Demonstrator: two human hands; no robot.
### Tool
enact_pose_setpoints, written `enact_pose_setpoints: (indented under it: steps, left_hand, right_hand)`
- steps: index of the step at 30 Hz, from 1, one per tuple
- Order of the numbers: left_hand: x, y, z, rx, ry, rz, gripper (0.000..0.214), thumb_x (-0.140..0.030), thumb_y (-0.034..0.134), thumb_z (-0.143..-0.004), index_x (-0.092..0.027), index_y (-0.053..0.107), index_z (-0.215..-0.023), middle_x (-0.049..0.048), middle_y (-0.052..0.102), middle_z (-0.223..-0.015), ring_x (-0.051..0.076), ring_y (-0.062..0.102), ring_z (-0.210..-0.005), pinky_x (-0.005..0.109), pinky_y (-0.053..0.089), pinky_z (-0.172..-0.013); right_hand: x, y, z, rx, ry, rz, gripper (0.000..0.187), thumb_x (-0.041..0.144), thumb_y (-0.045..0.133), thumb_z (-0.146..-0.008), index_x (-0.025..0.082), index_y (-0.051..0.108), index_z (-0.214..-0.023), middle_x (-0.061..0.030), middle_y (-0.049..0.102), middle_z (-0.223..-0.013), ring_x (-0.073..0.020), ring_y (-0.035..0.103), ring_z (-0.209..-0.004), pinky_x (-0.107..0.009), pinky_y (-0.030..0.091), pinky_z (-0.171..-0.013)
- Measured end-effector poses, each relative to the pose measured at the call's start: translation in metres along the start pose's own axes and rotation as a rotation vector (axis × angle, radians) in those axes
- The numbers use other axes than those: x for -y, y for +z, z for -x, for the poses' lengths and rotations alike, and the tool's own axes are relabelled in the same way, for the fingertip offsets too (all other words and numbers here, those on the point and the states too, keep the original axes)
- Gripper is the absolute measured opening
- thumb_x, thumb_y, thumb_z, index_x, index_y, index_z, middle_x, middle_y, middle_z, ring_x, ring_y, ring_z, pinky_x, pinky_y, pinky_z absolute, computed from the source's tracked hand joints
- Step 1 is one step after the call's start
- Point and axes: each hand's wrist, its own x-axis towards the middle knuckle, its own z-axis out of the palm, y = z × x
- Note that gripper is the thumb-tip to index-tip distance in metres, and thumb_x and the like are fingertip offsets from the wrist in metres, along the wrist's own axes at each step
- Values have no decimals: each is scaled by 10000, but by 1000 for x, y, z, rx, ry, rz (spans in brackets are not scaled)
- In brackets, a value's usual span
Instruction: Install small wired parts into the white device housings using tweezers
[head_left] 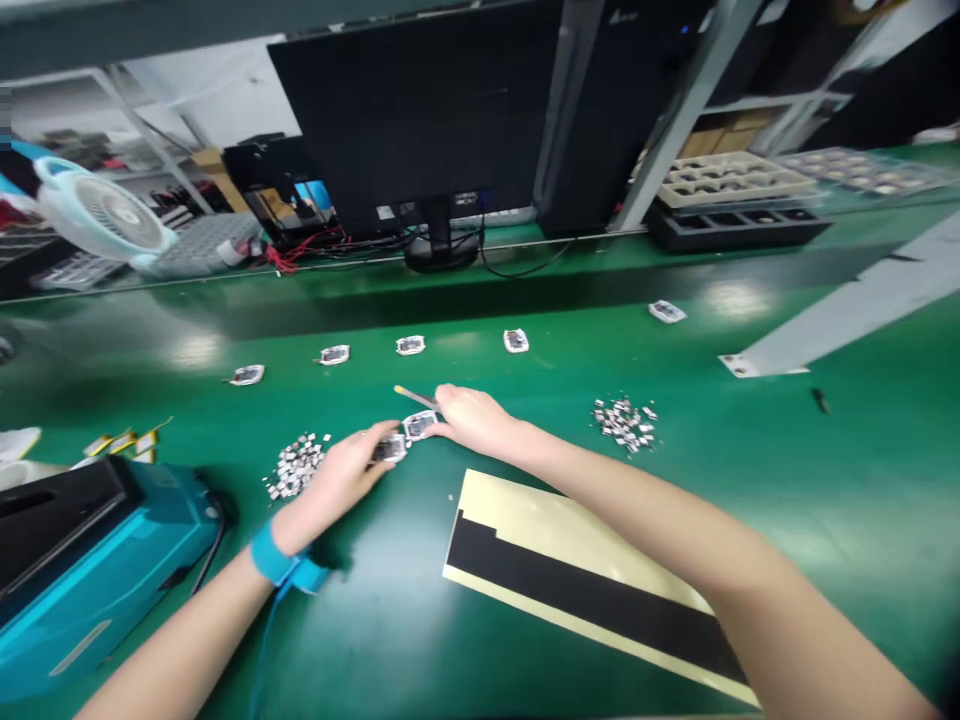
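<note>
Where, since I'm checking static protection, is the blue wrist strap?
In the head view, the blue wrist strap sits on the person's left wrist, just behind the left hand, right of a teal case.

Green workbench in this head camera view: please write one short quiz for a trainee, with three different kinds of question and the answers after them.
1. Which wrist, left or right, wears the blue fabric strap?
2. True or false: the right hand holds a slim yellow-tipped tool.
3. How many heaps of small silver-and-black pieces lie on the glossy green mat?

Key: 1 left; 2 true; 3 two.
</note>
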Motion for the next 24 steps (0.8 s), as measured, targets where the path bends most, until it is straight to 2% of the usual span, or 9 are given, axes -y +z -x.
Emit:
enact_pose_setpoints:
  steps: [2,4,7,9,12,15,18,21,24]
  left_hand:
    - [5,-7,-1,-40,-3,-46,404,-249,441,-815,-150,412,-1206,134,539,-1184,264,537,-1054,431,446,-878]
    - [-4,-12,-7,-92,46,-102,374,-251,426,-826,-157,440,-1187,121,531,-1198,258,513,-1092,425,433,-907]
    - [-48,-7,-29,-50,247,-68,265,-216,377,-860,-162,548,-1055,83,614,-1067,214,586,-965,361,482,-841]
    - [-86,8,-52,-14,409,-16,249,-174,364,-865,-141,597,-946,71,642,-969,192,605,-884,327,492,-806]
    - [-132,38,-91,33,553,25,235,-117,401,-845,-169,606,-948,30,630,-987,154,584,-913,256,470,-826]
    - [-156,63,-128,27,586,26,290,-64,378,-835,-153,592,-1009,56,614,-1002,172,574,-922,278,460,-832]
    - [-164,76,-159,5,566,9,291,-93,377,-847,-138,586,-1043,95,601,-988,195,574,-898,310,467,-799]
    - [-167,83,-178,26,592,-20,226,-115,426,-844,-148,614,-965,76,607,-922,180,572,-876,315,467,-793]
    - [-167,88,-183,51,624,-58,160,-210,478,-847,-125,580,-936,54,593,-931,158,564,-882,348,472,-798]
  right_hand:
    - [-15,-13,9,-4,82,37,385,499,314,-863,155,473,-933,-74,614,-891,-191,610,-756,-254,408,-545]
    - [-44,-27,34,-8,194,96,365,468,241,-891,180,462,-935,-60,615,-864,-184,606,-722,-249,380,-517]
    - [-101,-37,90,-23,445,229,320,404,248,-901,157,445,-949,-91,601,-861,-209,595,-704,-252,331,-483]
    - [-136,-34,127,-25,628,320,316,360,251,-901,121,453,-947,-130,584,-843,-229,586,-651,-260,297,-460]
    - [-169,-19,169,-8,764,403,320,330,260,-895,103,478,-955,-140,558,-818,-216,559,-582,-259,271,-442]
    - [-176,-4,193,-32,788,447,331,307,249,-898,106,476,-1030,-127,541,-823,-191,543,-598,-256,310,-480]
    - [-167,3,206,-66,763,496,363,304,234,-897,110,512,-1028,-135,531,-818,-213,544,-684,-270,345,-545]
    - [-160,-5,208,-104,718,530,415,352,258,-885,92,579,-931,-166,529,-795,-269,540,-747,-309,367,-573]
    - [-161,-26,184,-163,625,505,384,288,291,-877,71,608,-899,-193,541,-862,-288,541,-812,-354,408,-641]
